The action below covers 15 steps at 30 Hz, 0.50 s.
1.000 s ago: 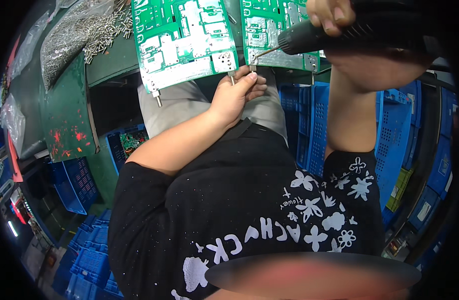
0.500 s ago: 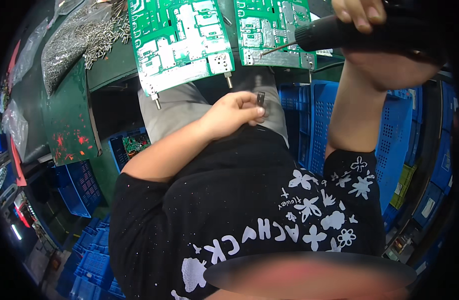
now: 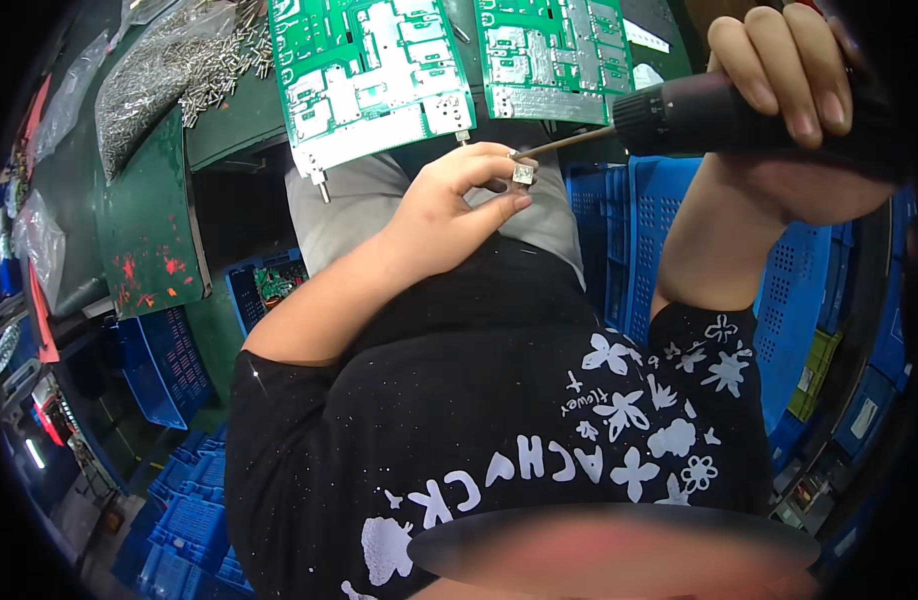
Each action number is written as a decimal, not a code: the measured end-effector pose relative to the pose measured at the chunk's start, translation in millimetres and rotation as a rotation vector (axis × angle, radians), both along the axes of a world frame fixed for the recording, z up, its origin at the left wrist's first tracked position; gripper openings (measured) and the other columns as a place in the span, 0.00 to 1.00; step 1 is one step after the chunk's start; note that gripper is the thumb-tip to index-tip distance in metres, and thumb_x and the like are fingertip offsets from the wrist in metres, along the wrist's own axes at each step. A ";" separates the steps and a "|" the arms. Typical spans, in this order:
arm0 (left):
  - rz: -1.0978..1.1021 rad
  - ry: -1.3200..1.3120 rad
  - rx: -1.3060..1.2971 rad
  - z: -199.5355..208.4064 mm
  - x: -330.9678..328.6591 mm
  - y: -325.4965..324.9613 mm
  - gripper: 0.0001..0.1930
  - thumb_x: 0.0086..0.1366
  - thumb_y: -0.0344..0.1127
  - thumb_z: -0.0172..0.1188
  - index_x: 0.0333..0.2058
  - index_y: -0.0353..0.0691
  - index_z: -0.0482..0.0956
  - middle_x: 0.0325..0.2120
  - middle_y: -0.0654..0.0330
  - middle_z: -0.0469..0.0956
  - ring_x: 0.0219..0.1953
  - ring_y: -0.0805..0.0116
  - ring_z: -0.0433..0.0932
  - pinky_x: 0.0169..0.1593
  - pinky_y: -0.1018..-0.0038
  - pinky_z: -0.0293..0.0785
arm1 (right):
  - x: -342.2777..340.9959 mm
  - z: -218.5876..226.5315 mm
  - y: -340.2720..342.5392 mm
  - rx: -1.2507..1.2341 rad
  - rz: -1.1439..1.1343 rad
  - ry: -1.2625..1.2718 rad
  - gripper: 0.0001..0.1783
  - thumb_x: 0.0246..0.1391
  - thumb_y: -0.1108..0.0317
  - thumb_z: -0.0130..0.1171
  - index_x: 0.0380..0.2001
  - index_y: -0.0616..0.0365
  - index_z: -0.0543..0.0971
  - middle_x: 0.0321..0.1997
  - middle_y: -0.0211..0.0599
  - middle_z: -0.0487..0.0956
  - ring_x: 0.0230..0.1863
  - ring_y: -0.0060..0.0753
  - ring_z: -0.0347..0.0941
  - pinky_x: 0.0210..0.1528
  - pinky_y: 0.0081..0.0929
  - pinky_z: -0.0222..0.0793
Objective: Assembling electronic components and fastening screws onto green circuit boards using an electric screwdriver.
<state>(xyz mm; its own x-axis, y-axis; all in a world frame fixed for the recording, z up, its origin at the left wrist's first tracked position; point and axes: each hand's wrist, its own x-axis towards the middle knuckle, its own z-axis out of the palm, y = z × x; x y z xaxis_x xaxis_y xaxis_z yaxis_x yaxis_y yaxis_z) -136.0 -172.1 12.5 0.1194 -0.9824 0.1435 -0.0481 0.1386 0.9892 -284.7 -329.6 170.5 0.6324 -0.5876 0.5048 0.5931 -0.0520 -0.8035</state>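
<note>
My left hand point(image 3: 444, 210) is closed in front of my lap, pinching a small block-shaped part point(image 3: 523, 174) between thumb and fingers. The part shows a pale, squarish face; its exact kind is unclear. In my right hand point(image 3: 784, 75) is a black electric screwdriver point(image 3: 669, 118), gripped from above and pointing left. Its long thin bit reaches my left fingertips beside the block; whether it touches the part I cannot tell. Just beyond my left hand lies a green circuit board point(image 3: 379, 85) with metal standoffs at its near edge. A second circuit board point(image 3: 554, 75) lies to its right.
At the far left, a clear bag point(image 3: 144, 95) of small metal pins lies on the dark green bench, with loose pins point(image 3: 219, 85) beside it. Blue perforated crates point(image 3: 644, 240) stand at my right. More blue crates point(image 3: 164, 365) and a board-filled bin point(image 3: 274, 285) are at lower left.
My left hand has turned the small part, so a pale face now shows instead of a black side. The screwdriver has moved off the right board, its bit now at my left fingers.
</note>
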 end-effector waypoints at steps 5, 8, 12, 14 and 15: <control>0.031 -0.335 -0.219 -1.3 5.0 2.7 0.11 0.51 0.25 0.63 0.36 0.38 0.77 0.40 0.56 0.77 0.42 0.59 0.76 0.45 0.69 0.72 | -6.5 -2.8 -12.5 0.006 0.011 -0.004 0.30 0.62 0.44 0.36 0.50 0.61 0.67 0.28 0.35 0.71 0.25 0.28 0.69 0.34 0.27 0.66; 0.044 -0.474 -0.286 -0.3 5.3 4.8 0.13 0.50 0.24 0.62 0.37 0.39 0.77 0.39 0.57 0.77 0.42 0.58 0.76 0.45 0.68 0.72 | -3.4 0.0 4.3 0.013 0.018 -0.005 0.30 0.62 0.44 0.36 0.50 0.61 0.67 0.28 0.34 0.71 0.25 0.28 0.69 0.34 0.27 0.66; 0.058 -0.495 -0.302 0.6 4.4 4.9 0.13 0.50 0.24 0.62 0.37 0.40 0.77 0.38 0.57 0.76 0.41 0.58 0.76 0.44 0.67 0.72 | -12.5 -4.0 -16.5 0.020 0.033 -0.007 0.30 0.62 0.44 0.36 0.51 0.61 0.67 0.28 0.34 0.71 0.26 0.28 0.69 0.34 0.27 0.66; 0.063 -0.509 -0.314 0.6 4.8 4.6 0.13 0.50 0.24 0.62 0.37 0.40 0.77 0.38 0.57 0.76 0.40 0.58 0.76 0.44 0.67 0.72 | -9.1 -3.5 -13.0 0.021 0.041 -0.009 0.30 0.62 0.44 0.36 0.51 0.61 0.67 0.28 0.34 0.71 0.26 0.28 0.69 0.34 0.27 0.66; 0.067 -0.523 -0.326 0.9 5.0 4.5 0.13 0.49 0.25 0.62 0.37 0.40 0.77 0.38 0.57 0.76 0.40 0.58 0.76 0.44 0.67 0.72 | -10.1 -4.1 -17.0 0.022 0.045 -0.011 0.30 0.62 0.44 0.36 0.51 0.61 0.67 0.28 0.34 0.71 0.26 0.28 0.69 0.35 0.27 0.66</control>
